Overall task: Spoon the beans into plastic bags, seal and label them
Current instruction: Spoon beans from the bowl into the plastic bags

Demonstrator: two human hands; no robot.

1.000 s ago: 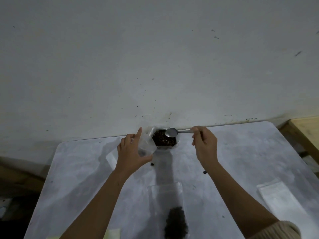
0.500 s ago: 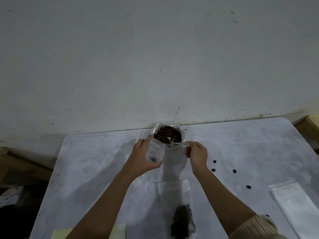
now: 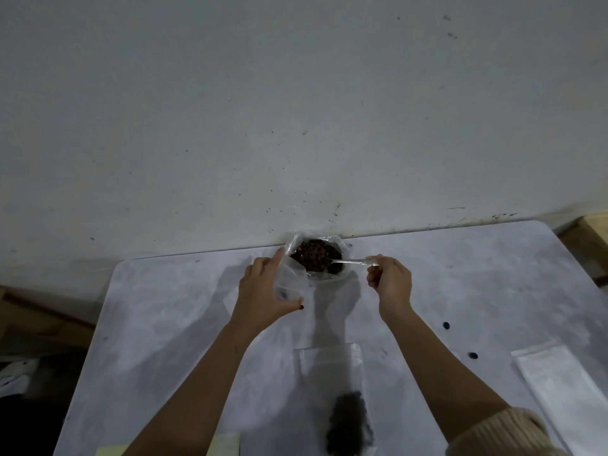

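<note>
Centre of frame: my left hand [image 3: 263,291] grips a small clear bag [image 3: 289,284], just left of the beans [image 3: 312,255]. My right hand [image 3: 391,284] pinches the spoon [image 3: 348,262] handle. The spoon's bowl sits in the beans at the table's [image 3: 164,324] far edge.

No readable text, label, brand or number anywhere in view

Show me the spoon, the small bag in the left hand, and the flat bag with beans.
spoon [image 3: 352,262], head view, on the handle.
small bag [image 3: 291,278], head view, on its clear side.
flat bag [image 3: 329,366], head view, on its clear upper part.
</note>
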